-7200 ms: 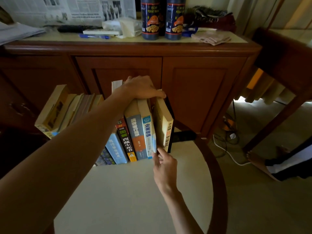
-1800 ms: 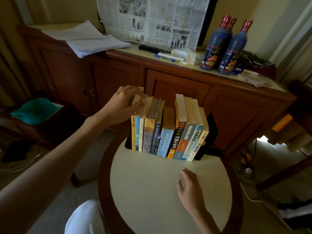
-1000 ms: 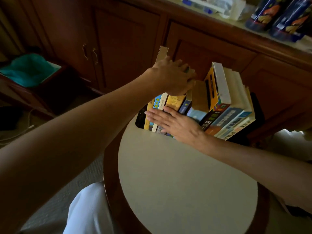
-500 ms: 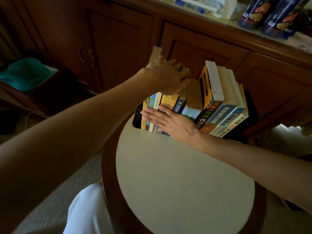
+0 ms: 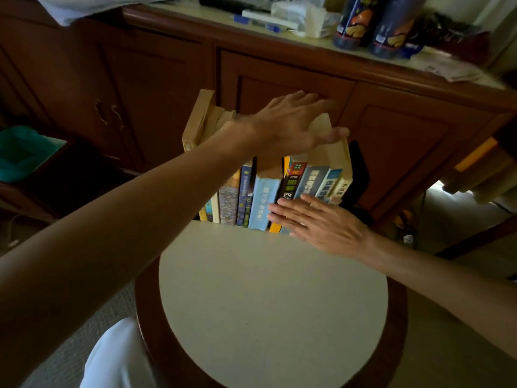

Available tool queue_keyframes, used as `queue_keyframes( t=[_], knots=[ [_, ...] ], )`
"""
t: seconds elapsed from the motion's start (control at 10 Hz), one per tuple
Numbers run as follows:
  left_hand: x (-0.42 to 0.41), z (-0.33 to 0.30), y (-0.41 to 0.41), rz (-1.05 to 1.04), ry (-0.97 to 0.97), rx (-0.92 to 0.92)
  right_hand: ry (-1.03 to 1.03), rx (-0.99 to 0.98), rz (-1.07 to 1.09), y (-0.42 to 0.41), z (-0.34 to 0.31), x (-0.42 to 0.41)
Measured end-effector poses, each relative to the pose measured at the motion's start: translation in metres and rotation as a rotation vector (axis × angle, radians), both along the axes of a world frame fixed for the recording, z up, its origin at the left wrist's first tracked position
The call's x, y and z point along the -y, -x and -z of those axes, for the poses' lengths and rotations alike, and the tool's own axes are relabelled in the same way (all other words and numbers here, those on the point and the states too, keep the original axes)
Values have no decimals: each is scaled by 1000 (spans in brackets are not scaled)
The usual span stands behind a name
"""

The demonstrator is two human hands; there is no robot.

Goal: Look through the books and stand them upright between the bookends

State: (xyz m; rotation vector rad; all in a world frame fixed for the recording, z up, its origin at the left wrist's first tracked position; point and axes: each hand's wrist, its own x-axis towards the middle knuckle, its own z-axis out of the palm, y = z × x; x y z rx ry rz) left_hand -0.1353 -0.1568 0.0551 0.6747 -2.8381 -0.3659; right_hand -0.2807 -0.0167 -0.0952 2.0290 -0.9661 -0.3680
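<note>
Both grips flat and open: left hand (image 5: 288, 121) on the book tops, right hand (image 5: 321, 222) pressing spines; books (image 5: 263, 197) look stiff, brace their sides

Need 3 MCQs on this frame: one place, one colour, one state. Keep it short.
1. Where does the row of books stand?
A) far edge of the round table
B) the floor
C) the sideboard top

2. Colour of the pen on the sideboard?
A) red
B) blue
C) green

3. How is the right hand?
A) fist
B) gripping a pen
C) flat, fingers straight against the spines

Answers: 1 A, the books stand at the table's far rim; 2 B, its barrel is blue; 3 C, straight fingers lie on the spines.
</note>
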Motion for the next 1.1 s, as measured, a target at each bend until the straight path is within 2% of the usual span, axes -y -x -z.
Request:
queue_keyframes(
  t=[0.2,0.3,0.7,0.9,1.0,1.1],
  knots=[
    [-5,26,34,9,107,172,133,-67,-10,19,19,21],
    [-3,29,37,27,167,195,162,-106,-15,24,25,25],
    [7,37,49,64,179,184,208,-168,-4,26,28,24],
    [1,31,43,60,170,204,182,-136,32,18,22,16],
    [-15,22,27,22,239,-44,113,45,111,2,21,0],
    [-53,39,-10,-13,282,-411,48,358,216,-36,40,-36]
  ],
)
